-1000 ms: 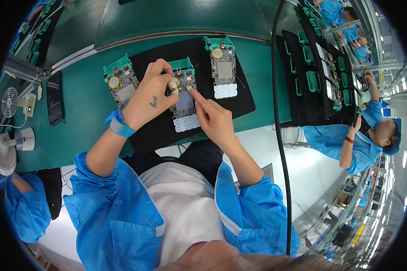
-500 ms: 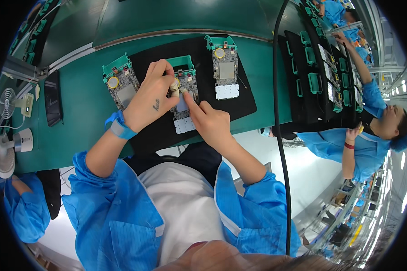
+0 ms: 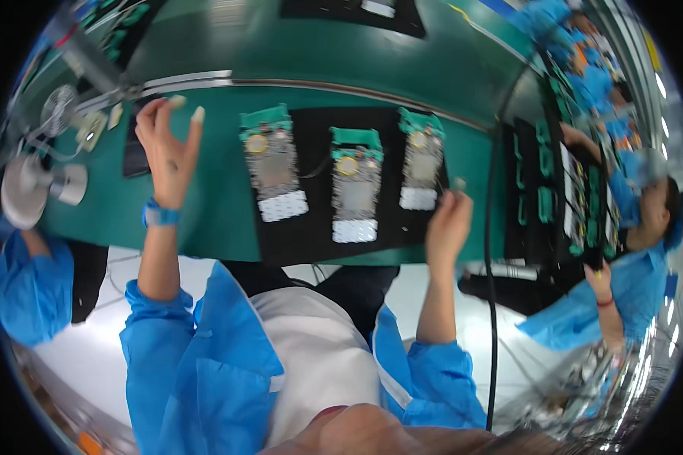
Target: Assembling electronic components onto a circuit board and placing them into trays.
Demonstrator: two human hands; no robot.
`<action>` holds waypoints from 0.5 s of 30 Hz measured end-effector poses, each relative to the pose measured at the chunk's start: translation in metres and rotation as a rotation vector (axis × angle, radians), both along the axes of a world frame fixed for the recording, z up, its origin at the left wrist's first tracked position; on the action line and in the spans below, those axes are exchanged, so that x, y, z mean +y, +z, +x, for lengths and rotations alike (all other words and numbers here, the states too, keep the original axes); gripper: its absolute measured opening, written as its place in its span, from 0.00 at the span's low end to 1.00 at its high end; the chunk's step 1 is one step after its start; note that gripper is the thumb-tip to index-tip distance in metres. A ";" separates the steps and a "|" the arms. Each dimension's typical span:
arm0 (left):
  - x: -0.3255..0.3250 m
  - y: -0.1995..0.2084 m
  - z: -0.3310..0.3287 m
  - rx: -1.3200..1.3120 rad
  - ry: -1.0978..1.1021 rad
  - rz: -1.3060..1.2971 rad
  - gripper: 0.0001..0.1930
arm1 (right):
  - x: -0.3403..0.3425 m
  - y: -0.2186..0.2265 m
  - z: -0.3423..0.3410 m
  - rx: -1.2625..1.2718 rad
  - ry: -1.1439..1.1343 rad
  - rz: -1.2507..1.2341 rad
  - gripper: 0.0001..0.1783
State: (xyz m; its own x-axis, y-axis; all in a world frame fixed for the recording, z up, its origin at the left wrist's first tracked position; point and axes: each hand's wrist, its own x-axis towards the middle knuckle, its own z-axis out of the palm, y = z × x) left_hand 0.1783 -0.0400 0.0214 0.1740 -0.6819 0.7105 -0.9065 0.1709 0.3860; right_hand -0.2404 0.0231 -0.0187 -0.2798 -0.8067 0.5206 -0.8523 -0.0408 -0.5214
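Three circuit boards lie in a row on a black mat (image 3: 322,144). Each has a green plastic bracket at its far end, a round yellow part and a white strip at its near end. The middle board (image 3: 357,195) sits nearest to me; the left board (image 3: 275,173) and right board (image 3: 420,165) lie farther back. My left hand (image 3: 171,155) is raised left of the boards, fingers apart, pale covers on its fingertips, holding nothing. Beside the right board is my right hand (image 3: 448,227), fingers curled together and blurred. A pale tip tops one finger; whether anything is held is unclear.
At the left stand a white fan (image 3: 26,189) and a small device with a cable; a dark flat object (image 3: 135,152) lies behind my left hand. A black cable (image 3: 493,303) hangs down on the right. Beyond it, a person (image 3: 584,311) stands near racks of green parts (image 3: 545,182).
My hands have left the middle board and moved apart, left to the left, right to the right. My left fingers have spread. The view has shifted, and all three boards now show uncovered.
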 end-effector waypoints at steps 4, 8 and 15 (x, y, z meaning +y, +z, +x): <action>-0.014 -0.043 0.109 -0.180 0.388 0.129 0.41 | -0.020 0.000 -0.039 -0.034 -0.164 0.094 0.20; -0.021 -0.061 0.125 -0.041 0.344 0.076 0.37 | -0.051 -0.011 -0.051 -0.336 -0.028 0.171 0.21; -0.024 -0.055 0.114 -0.039 0.313 0.120 0.33 | -0.069 -0.015 -0.063 -0.773 0.051 0.304 0.21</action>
State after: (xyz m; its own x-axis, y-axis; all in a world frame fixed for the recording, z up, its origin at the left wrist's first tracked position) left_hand 0.2924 -0.0643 -0.0339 0.3625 -0.6788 0.6387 -0.9223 -0.1630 0.3503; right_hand -0.3034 -0.0459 -0.0341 -0.4284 -0.9024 -0.0456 -0.2504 0.1671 -0.9536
